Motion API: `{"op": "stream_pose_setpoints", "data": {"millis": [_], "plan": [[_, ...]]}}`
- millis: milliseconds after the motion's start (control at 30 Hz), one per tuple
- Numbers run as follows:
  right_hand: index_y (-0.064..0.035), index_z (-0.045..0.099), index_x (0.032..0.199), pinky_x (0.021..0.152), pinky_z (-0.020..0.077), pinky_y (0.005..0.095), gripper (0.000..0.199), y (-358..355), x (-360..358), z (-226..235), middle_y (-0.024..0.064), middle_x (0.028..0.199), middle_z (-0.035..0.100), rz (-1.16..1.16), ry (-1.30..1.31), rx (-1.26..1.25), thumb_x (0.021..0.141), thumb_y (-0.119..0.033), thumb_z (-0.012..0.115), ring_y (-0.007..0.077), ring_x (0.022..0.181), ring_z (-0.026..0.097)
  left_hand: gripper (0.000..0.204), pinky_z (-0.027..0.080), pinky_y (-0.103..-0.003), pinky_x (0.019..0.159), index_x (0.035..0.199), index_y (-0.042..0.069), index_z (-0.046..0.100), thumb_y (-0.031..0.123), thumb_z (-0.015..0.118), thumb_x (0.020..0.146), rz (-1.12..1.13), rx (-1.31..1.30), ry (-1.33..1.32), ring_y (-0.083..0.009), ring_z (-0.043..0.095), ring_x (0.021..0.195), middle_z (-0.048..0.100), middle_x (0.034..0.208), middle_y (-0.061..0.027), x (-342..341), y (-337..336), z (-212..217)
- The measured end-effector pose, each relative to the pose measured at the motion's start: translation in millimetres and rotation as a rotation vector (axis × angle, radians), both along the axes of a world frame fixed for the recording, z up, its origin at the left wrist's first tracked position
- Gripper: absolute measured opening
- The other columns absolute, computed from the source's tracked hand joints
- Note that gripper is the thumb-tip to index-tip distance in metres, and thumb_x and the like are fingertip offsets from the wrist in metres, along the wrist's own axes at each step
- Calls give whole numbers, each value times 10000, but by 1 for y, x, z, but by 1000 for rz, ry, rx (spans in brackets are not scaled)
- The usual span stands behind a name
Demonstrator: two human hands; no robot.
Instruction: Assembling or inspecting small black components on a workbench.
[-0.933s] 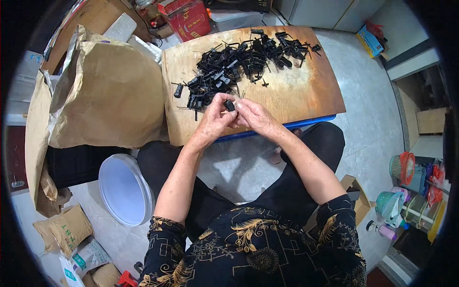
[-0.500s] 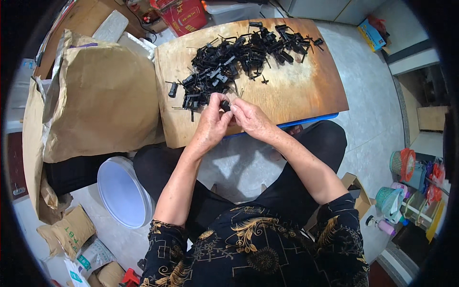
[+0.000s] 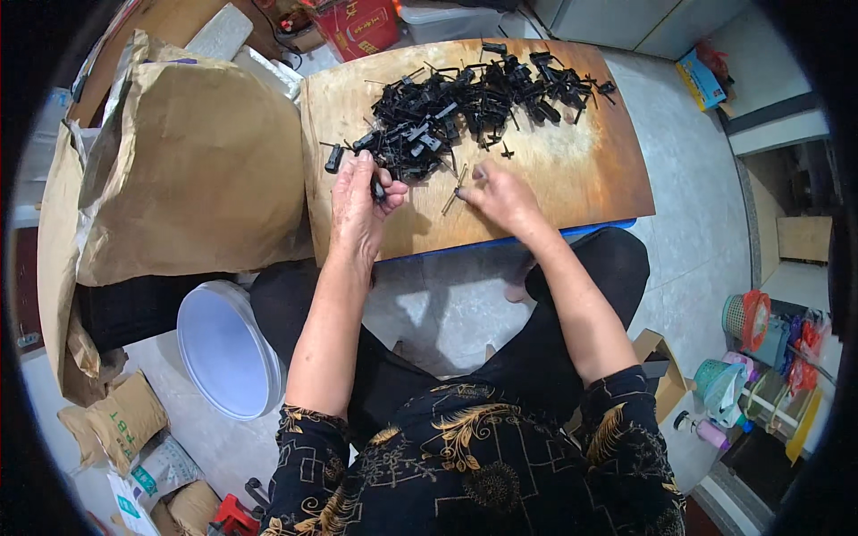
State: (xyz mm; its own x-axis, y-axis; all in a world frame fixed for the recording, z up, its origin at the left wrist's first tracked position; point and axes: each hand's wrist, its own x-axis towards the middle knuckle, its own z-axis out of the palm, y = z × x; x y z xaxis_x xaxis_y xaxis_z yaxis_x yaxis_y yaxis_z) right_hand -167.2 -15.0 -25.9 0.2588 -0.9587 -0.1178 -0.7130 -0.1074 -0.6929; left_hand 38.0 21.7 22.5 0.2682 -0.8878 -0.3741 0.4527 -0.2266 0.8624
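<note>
From the head view, my left hand (image 3: 359, 201) is curled around a small black part (image 3: 379, 188), pinching it just at the near edge of the pile (image 3: 465, 98) on the wooden tabletop (image 3: 572, 170). My right hand (image 3: 500, 195) rests fingers-down on the board, fingertips touching a thin pin (image 3: 452, 198). A brown sack (image 3: 197, 170) sits left.

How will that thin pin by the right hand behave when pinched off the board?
The pin looks thin and rigid, so probably stiff and very light. Lying flat on the wooden board, it may slide or roll under the right hand fingertips.
</note>
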Motion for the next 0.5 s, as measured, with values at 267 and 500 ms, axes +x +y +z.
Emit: {"op": "stream_pose_setpoints", "data": {"millis": [267, 500], "plan": [[-43, 537, 1005, 684, 468, 436, 297, 12, -8, 3, 193, 802, 605, 82, 272, -160, 779, -211, 630, 361, 802, 599, 150, 433, -223, 431, 886, 52, 509, 198, 481, 909, -203, 87, 96, -141, 542, 527, 518, 658, -52, -8, 11, -22], [-43, 564, 1026, 629, 490, 354, 268, 35, -12, 30, 151, 818, 613, 225, -196, -457, 765, -44, 629, 300, 731, 619, 280, 356, -175, 410, 974, 43, 542, 315, 534, 908, -568, 66, 109, -63, 492, 504, 599, 743, -55, -21, 23, -11]]}}
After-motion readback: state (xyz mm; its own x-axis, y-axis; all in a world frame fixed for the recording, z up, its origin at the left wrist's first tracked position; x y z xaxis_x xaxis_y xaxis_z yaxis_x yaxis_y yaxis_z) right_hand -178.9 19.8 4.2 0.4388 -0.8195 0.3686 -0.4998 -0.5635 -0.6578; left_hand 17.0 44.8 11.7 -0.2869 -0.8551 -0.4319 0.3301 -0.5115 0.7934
